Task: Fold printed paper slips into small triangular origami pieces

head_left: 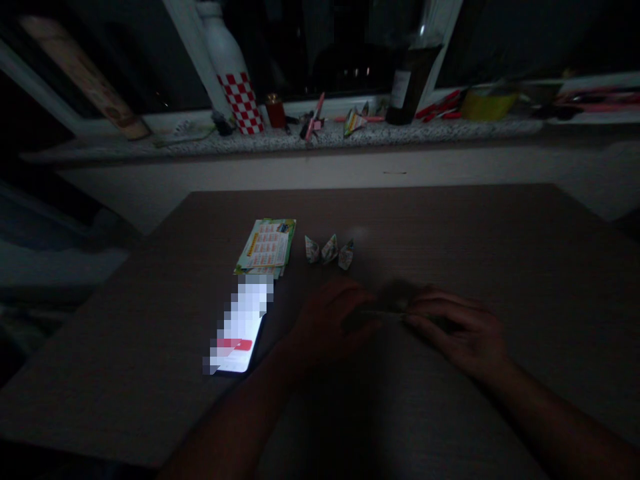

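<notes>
The scene is dim. A thin pale edge, seemingly of folded paper (384, 313), shows between my two hands just above the table. My right hand (457, 327) pinches its right end with thumb and fingers. My left hand (335, 320) is at its other end, thumb and fingers apart around it; contact there is too dark to make out. Beyond my hands three small folded paper pieces stand in a row: a left one (312, 250), a middle one (329, 249) and a right one (346, 255).
A lit phone (243, 327) lies left of my left hand. Behind it is a stack of printed cards (267, 247) on the wooden table (450, 233). The windowsill (285, 137) holds a checked bottle (240, 97), a dark bottle (403, 90), a small jar (275, 111) and other items.
</notes>
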